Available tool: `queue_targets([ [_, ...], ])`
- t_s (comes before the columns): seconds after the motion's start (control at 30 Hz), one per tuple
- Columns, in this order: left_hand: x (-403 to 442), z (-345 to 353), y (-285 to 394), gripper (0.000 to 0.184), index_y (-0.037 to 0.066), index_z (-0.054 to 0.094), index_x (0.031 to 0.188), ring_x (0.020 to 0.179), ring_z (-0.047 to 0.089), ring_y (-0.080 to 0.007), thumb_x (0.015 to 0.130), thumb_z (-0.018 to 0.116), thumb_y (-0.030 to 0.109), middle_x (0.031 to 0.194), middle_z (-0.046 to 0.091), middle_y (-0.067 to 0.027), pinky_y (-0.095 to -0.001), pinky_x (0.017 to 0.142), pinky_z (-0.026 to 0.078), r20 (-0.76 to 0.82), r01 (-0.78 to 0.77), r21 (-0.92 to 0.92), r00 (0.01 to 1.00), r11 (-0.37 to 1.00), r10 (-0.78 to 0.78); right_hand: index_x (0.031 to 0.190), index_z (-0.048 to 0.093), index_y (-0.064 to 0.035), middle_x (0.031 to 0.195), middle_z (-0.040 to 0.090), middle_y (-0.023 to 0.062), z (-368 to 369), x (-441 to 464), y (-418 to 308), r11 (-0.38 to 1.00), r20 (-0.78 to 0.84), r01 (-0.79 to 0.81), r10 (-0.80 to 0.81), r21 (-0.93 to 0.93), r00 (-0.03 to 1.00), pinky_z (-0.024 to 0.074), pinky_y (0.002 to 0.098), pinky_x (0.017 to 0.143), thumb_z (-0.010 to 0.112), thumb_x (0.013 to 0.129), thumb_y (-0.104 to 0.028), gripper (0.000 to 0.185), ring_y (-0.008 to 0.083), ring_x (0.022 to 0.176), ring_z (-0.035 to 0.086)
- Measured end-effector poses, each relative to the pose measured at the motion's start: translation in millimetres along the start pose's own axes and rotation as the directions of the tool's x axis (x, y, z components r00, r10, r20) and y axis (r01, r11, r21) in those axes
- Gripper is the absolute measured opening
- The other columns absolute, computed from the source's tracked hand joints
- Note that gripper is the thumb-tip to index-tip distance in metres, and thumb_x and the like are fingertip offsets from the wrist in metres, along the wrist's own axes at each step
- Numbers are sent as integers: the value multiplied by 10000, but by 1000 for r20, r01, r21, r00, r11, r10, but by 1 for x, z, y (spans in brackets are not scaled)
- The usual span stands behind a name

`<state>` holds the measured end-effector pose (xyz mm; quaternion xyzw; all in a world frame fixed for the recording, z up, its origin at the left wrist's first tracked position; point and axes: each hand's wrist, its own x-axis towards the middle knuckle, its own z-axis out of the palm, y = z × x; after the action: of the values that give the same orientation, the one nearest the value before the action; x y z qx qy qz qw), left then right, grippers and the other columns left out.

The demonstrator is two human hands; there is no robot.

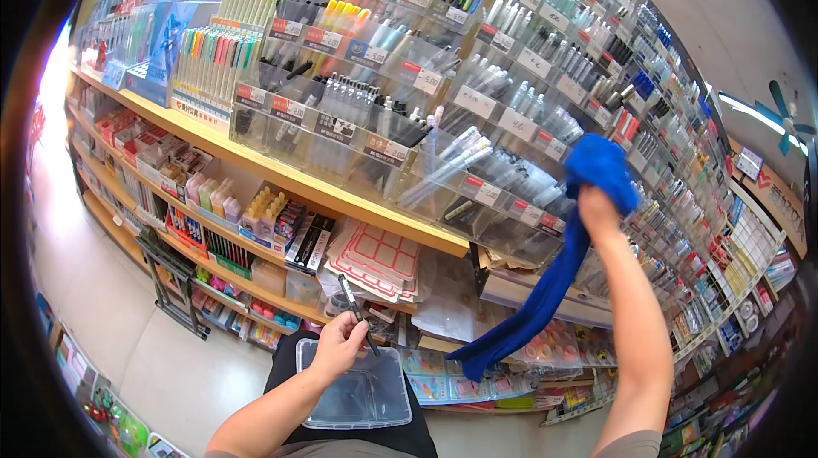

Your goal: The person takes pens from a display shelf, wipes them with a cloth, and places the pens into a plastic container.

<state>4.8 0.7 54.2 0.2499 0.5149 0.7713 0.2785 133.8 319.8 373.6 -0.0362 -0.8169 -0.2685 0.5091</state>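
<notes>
At three o'clock, clutching the bunched end of a blue cloth [600, 164] in a nearly closed right hand [599, 213], in front of the rack [336, 158], with the rest trailing toward five. At seven, pinching a pen [350, 293] in a nearly shut left hand [342, 344], over a clear box [354, 394] on the lap [285, 364].

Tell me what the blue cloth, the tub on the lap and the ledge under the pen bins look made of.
Blue cloth: matte, soft fabric; it bunches and drapes. Fiber unclear.
Tub: probably clear, glossy plastic; dark clothing shows through.
Ledge: pale yellow, smooth, wood or wood-look laminate, judging by color.
</notes>
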Motion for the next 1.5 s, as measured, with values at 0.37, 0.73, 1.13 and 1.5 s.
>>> queue_targets([
  [0.37,-4,-7,-8,202,45,447,722,525,506,-56,875,530,148,596,534,-6,-198,474,397,-17,-54,39,998,998,55,751,598,-110,732,527,108,-38,9,-57,962,-8,234,-235,139,972,402,381,684,660,645,-78,126,308,756,524],
  [0.73,-5,-11,-8,205,29,465,726,548,533,-66,863,543,160,609,543,-14,-206,490,421,-8,-72,42,997,996,73,794,623,-106,788,575,110,-28,-1,-59,991,43,127,-125,-35,991,401,402,772,661,706,-163,112,312,811,537],
  [1.13,-4,-3,-8,201,36,458,727,526,509,-64,864,538,159,601,530,-12,-210,477,408,11,-43,23,999,999,42,754,561,-64,774,543,147,4,39,-100,987,69,70,-81,148,994,407,413,701,645,720,-225,184,353,767,527],
  [1.5,-5,-6,-9,200,41,467,738,528,505,-64,865,541,176,614,544,-15,-213,456,402,13,-25,45,1000,999,25,766,558,-51,809,546,150,26,56,-145,989,27,26,-31,144,999,389,427,764,648,745,-312,277,356,812,518],
])
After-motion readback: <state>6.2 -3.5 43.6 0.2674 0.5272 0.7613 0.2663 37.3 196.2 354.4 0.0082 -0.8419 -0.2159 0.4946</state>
